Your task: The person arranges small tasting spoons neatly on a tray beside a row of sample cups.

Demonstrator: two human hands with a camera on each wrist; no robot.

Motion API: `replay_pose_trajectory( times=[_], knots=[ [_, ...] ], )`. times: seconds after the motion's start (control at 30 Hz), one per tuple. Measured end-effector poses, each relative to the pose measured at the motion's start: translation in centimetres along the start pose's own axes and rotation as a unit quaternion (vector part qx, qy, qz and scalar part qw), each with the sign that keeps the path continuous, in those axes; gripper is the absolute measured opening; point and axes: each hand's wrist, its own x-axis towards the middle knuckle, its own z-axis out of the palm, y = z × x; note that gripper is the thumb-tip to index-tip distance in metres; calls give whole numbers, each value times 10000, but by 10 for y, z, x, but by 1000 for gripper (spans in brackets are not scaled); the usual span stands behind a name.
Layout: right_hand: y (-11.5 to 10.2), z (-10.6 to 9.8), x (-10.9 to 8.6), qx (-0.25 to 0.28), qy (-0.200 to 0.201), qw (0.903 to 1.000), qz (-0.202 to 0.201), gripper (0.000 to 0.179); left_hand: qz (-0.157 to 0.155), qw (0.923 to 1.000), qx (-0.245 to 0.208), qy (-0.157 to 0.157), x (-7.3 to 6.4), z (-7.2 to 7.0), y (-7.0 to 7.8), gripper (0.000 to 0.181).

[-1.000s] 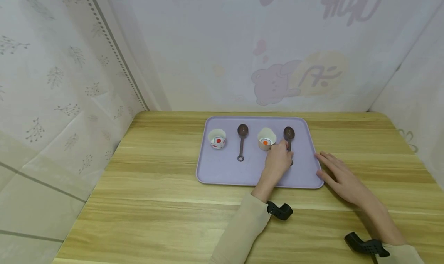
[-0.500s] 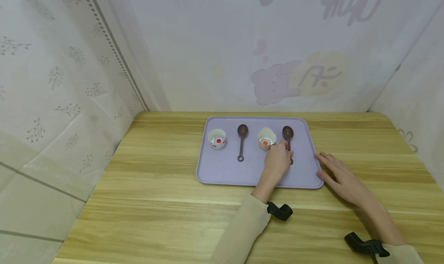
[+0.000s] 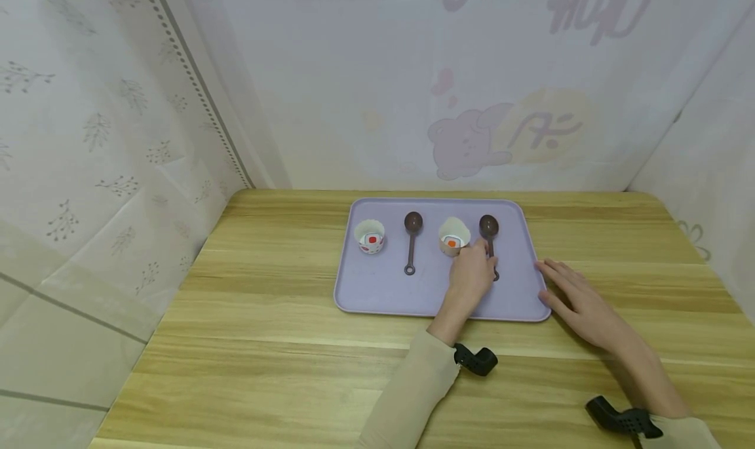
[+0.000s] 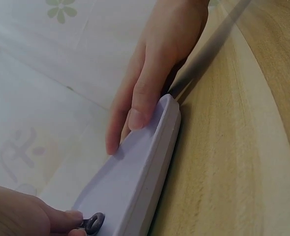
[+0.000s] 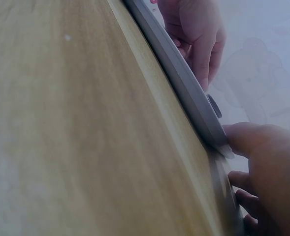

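Observation:
On the lilac tray (image 3: 389,298), my left hand (image 3: 470,272) holds the handle of a brown measuring spoon (image 3: 488,226) at the right side. In the left wrist view, the thumb and finger of that hand (image 4: 26,216) are by the ring end of the handle (image 4: 94,223). My right hand (image 3: 580,308) rests with extended fingers against the tray's right edge. A paper baking cup (image 3: 454,229) with an orange-marked piece inside stands just beyond my left knuckles. Farther left lie a second brown measuring spoon (image 3: 411,242) and a baking cup (image 3: 369,236) holding a red-marked piece.
The tray sits on a wooden table (image 3: 265,344) near its back edge. Printed cloth (image 3: 354,75) hangs behind the table and on both sides. Each wrist wears a black camera mount (image 3: 476,359).
The right-hand measuring spoon has shifted slightly left on the tray along with my left fingers. My right hand stays at the tray edge, and the cups keep their places.

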Motion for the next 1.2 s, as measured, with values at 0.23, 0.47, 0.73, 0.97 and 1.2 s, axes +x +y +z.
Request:
replay_pose_trajectory(
  times=[0.23,0.47,0.73,0.97,1.2],
  knots=[
    [-1,0,0,37,5,10000,5,59,58,10000,68,17,-1,-1,1,16],
    [0,0,0,50,3,10000,-3,59,126,9999,51,36,-1,-1,0,17],
    [1,0,0,26,-26,10000,9,59,234,9997,-57,93,-2,-1,-2,18],
    [-1,0,1,23,-59,10000,40,59,190,9997,-136,2,-3,-5,-1,19],
    [-3,-3,1,53,-91,9999,71,59,93,9994,-261,-183,-4,-11,0,19]
  ],
)
